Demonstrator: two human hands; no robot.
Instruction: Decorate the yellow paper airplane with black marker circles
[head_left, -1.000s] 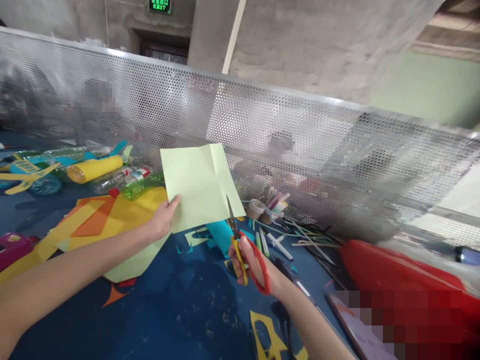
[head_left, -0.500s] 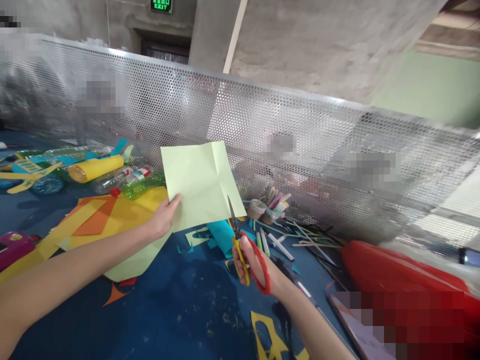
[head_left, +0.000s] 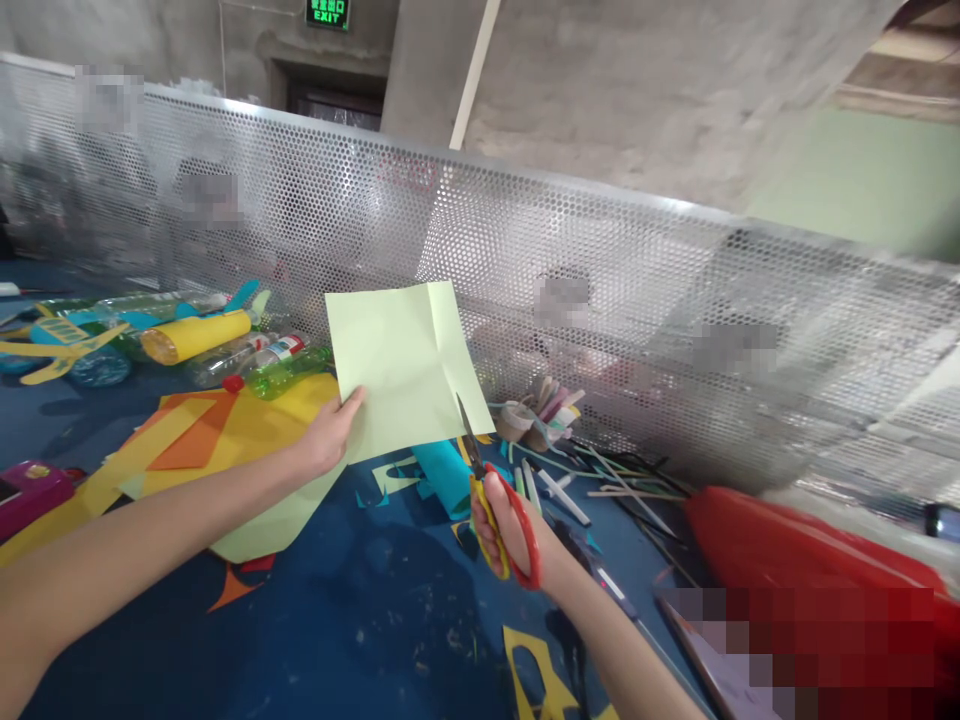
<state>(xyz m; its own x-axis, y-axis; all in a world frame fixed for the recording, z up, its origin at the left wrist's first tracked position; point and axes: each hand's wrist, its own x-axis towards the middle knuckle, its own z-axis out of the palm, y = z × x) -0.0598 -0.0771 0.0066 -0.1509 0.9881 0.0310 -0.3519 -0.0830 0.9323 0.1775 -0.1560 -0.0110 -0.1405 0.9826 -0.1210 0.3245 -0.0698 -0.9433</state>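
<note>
A pale green sheet of paper [head_left: 397,360] is held up off the table, with a crease near its right side. My left hand [head_left: 334,430] pinches its lower left edge, thumb on the near face. In my right hand [head_left: 506,525] is a pair of scissors [head_left: 480,475] with one red and one yellow handle. Their blades point up at the lower right of the paper, along the crease; whether the paper lies between them is hard to tell. Below the paper, a blue paper roll [head_left: 444,478] lies beside cut scraps.
Orange and yellow paper sheets [head_left: 247,420] lie at left, with plastic bottles [head_left: 281,365] and a yellow roll [head_left: 199,337] behind. Markers [head_left: 562,490] and a red bag [head_left: 795,540] are at right. A perforated metal screen [head_left: 315,200] stands behind the table. Yellow cut-out scraps [head_left: 536,670] lie near the front.
The whole view has shifted slightly. The scissors' handles look a little closer together; the paper and my left hand keep nearly the same pose.
</note>
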